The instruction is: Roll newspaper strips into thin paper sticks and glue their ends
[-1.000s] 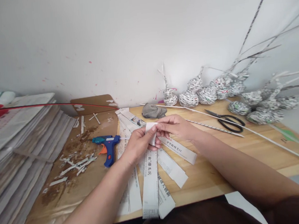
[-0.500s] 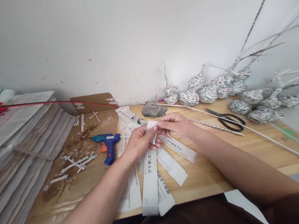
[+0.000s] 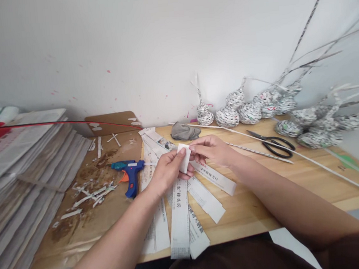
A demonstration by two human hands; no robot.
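My left hand [image 3: 171, 168] is closed on the end of a pale newspaper strip [image 3: 185, 155], its thumb lying along the paper. At the strip's upper right corner, my right hand [image 3: 210, 149] pinches with thumb and fingertips. Several printed newspaper strips [image 3: 205, 199] fan out on the table beneath both hands. One long strip [image 3: 179, 222] runs from under my left hand to the front edge; whether it joins the held piece is hidden by my fingers. A blue hot glue gun [image 3: 133, 178] lies left of my left hand, its nozzle toward the strips.
Tall newspaper stacks [image 3: 29, 185] stand at the left, near paper scraps [image 3: 93, 196] on stained cardboard [image 3: 80, 227]. A grey cloth [image 3: 184, 131] lies behind my hands. Black scissors [image 3: 276, 145], a long white rod [image 3: 310, 155] and woven paper gourds [image 3: 249, 113] are at the right.
The held end of the strip has tilted slightly to the right, and more of its face shows. My left thumb has shifted a little left; both hands stay in nearly the same place.
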